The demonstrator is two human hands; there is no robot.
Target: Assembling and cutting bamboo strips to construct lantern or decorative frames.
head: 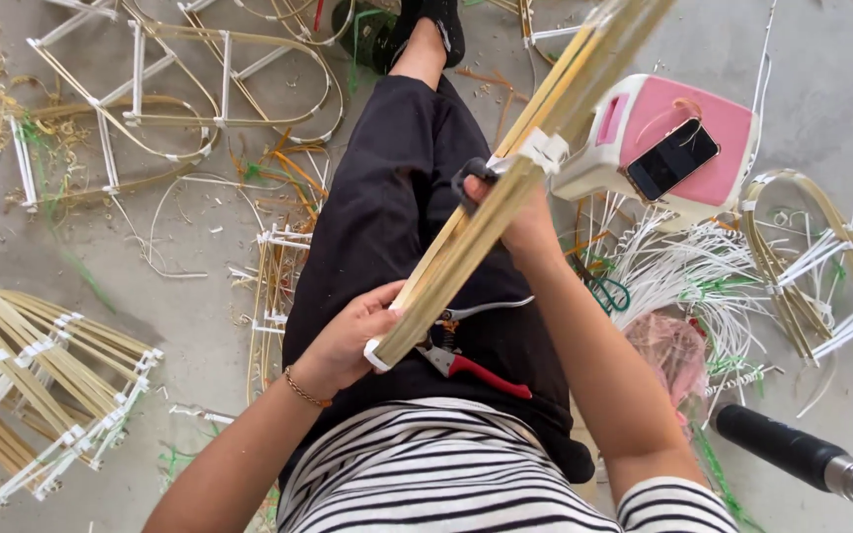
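Observation:
A bundle of long bamboo strips runs diagonally from my lap up to the top right, bound by white zip ties near both ends. My left hand grips the lower end of the bundle over my lap. Higher up, my right hand is closed on the bundle just below a white tie, with a dark handled tool at its fingers. Red-handled pruning shears lie on my black trousers under the bundle.
A pink and white stool with a phone on it stands to the right. Loose white zip ties lie beside it. Finished bamboo frames lie left, more frames ahead. A black bottle lies at lower right.

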